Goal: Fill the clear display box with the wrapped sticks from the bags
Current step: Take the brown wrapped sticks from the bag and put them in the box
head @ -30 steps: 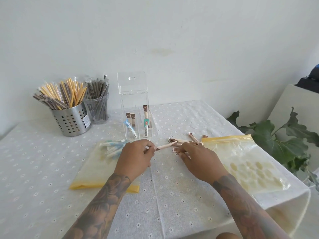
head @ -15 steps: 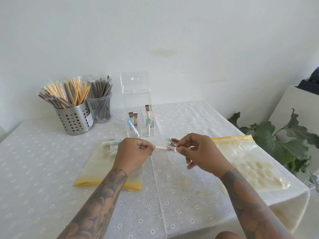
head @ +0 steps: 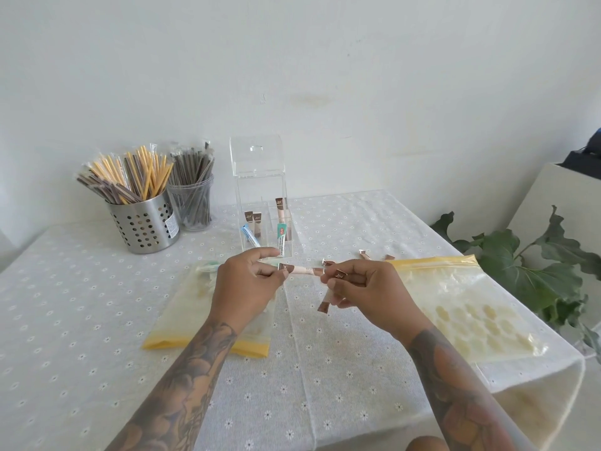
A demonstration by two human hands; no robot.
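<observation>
The clear display box (head: 260, 190) stands at the table's back with its lid up; a few brown-tipped and blue or green wrapped sticks stand inside. My left hand (head: 247, 284) pinches one end of a pink, brown-tipped stick (head: 300, 270) held level above the table. My right hand (head: 367, 291) grips a second pink stick (head: 328, 299) that hangs down from its fingers, and it touches the other end of the level stick. More pink sticks (head: 364, 253) lie by the mouth of the right zip bag (head: 461, 307). The left zip bag (head: 198, 307) lies under my left wrist with blue-green sticks at its mouth.
A perforated steel holder (head: 143, 224) of yellow and brown wrapped sticks and a glass jar (head: 192, 203) of dark ones stand back left. A leafy plant (head: 533, 265) reaches past the table's right edge. The tablecloth (head: 65, 320) hangs over the front right corner.
Both hands have lifted off the table and come closer to me. My right hand now holds a second stick that hangs down, while the level stick stays between both hands.
</observation>
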